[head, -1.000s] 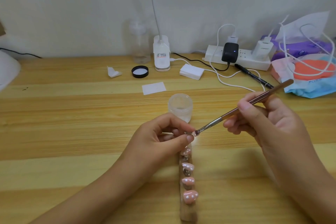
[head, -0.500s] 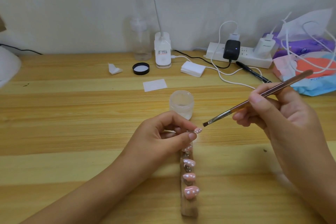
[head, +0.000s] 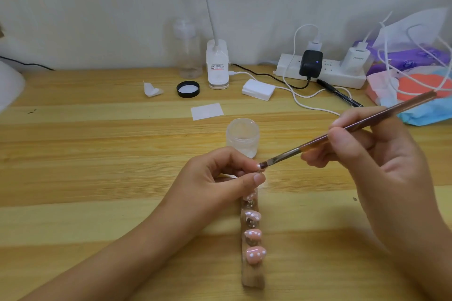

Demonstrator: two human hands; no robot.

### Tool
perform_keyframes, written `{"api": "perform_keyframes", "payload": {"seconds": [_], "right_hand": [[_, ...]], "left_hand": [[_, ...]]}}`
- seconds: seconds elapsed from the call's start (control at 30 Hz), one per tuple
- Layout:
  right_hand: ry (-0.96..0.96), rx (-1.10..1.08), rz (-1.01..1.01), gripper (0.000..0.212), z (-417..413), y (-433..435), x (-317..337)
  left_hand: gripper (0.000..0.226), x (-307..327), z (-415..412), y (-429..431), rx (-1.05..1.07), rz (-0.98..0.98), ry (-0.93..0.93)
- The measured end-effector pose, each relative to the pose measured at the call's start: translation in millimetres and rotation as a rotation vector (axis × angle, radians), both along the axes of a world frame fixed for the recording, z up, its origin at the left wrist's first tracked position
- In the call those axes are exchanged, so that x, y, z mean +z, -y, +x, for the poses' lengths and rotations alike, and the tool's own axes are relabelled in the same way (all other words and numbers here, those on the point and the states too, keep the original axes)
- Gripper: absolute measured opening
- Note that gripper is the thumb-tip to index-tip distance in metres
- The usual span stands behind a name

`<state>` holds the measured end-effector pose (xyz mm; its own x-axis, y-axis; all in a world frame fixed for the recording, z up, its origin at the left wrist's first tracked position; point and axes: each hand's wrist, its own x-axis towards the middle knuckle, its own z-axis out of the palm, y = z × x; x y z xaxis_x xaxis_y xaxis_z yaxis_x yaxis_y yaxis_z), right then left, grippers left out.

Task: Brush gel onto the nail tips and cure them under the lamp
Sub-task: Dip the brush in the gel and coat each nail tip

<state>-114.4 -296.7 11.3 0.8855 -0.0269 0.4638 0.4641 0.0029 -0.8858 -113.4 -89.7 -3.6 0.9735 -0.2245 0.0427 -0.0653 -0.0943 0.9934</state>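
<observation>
Spreading out in front of me is a pale, striped wooden worktop (head: 97, 154), with a long white power strip (head: 325, 76) against the wall at its far edge. The right hand (head: 381, 154) hovers over the right side. Its grip is closed round a slim brown-handled gel brush (head: 342, 132), thumb and fingers pinching the handle like a pen, bristles slanting down to the left. The left hand (head: 215, 178) sits mid-worktop, its grip curled, thumb and forefinger pinching one small pink nail tip (head: 258, 166), which the bristles touch. From under that hand a narrow wooden holder strip (head: 253, 273) runs toward the near edge, carrying a row of pink dotted nail tips (head: 255, 253). Just behind the left fingers stands a small frosted open-topped jar (head: 242, 137). A flat black round lid (head: 187, 89) lies well apart, nearer the wall.
</observation>
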Motion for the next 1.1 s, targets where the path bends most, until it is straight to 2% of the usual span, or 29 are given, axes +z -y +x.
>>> {"api": "perform_keyframes", "payload": {"seconds": [0.2,0.4,1.0,1.1], "right_hand": [[0.010,-0.059,0.017,0.007,-0.6,1.3,2.5],[0.028,0.014,-0.004,0.009,-3.4,-2.5,1.9],[0.072,-0.005,-0.033,0.012,-5.0,-1.6,1.4],[0.089,-0.018,-0.037,0.011,-3.6,-0.6,0.1]], "left_hand": [[0.008,0.1,-0.7,-0.2,-0.017,0.005,0.016],[0.007,-2.1,1.2,0.6,0.004,0.004,0.003],[0.013,-4.9,2.5,0.3,0.006,-0.022,0.017],[0.007,-7.6,2.5,-1.5,0.007,-0.020,0.027]]}}
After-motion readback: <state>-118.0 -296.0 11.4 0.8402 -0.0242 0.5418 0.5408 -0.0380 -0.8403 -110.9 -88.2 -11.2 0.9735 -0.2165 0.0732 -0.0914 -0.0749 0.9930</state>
